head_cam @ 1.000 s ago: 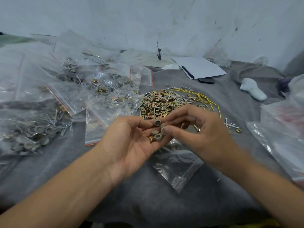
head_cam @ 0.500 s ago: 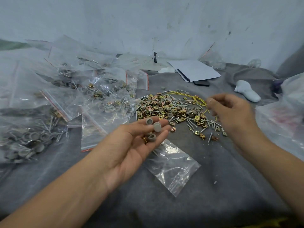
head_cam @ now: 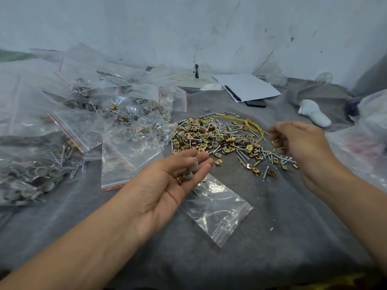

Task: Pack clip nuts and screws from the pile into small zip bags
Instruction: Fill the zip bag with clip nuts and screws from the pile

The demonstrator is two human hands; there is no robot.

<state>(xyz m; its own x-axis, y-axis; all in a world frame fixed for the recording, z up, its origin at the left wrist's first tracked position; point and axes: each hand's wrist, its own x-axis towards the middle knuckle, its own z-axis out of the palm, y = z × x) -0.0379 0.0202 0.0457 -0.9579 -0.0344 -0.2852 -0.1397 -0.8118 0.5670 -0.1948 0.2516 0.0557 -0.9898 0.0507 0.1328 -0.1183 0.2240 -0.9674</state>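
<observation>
A pile of brass clip nuts and silver screws (head_cam: 219, 139) lies on the grey cloth (head_cam: 272, 237) in the middle. My left hand (head_cam: 167, 189) is palm up just in front of the pile, fingers nearly straight, carrying a few grey round caps (head_cam: 191, 170) on the fingers. An empty clear zip bag (head_cam: 217, 208) lies flat under and to the right of that hand. My right hand (head_cam: 303, 143) hovers over the pile's right edge, blurred, fingers loosely curled, with nothing visible in them.
Several filled zip bags (head_cam: 129, 132) are heaped at the left, one full of grey caps (head_cam: 31, 176). A yellow wire (head_cam: 253, 126) lies on the pile's far side. Behind are a paper with a pen (head_cam: 249, 86), a dark phone (head_cam: 255, 104) and a white object (head_cam: 314, 114). A plastic bag (head_cam: 368, 132) sits at right.
My right hand left the left hand's fingertips and swung right to the pile's right edge. The left hand stayed palm up with the grey caps.
</observation>
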